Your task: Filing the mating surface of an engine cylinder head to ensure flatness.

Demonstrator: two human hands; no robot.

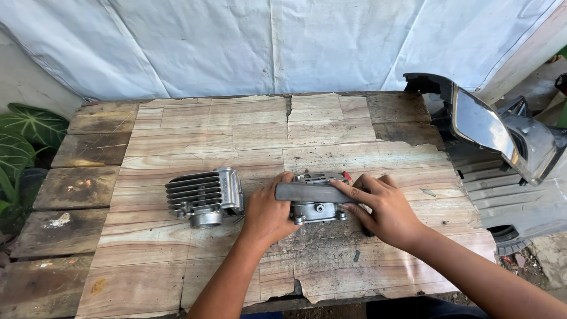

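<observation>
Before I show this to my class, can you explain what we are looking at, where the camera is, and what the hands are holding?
There is one picture, taken by a camera worn on a person's head, looking down at their own bare hands. No machine is at work here. The wooden table has a worn, cracked top. On it lies a finned metal engine cylinder, apart from the hands. The left hand and the right hand together hold a flat grey bar across the top of a second metal engine part. To the right, off the table, lie dark plastic vehicle panels. Green leaves show at the left.
</observation>
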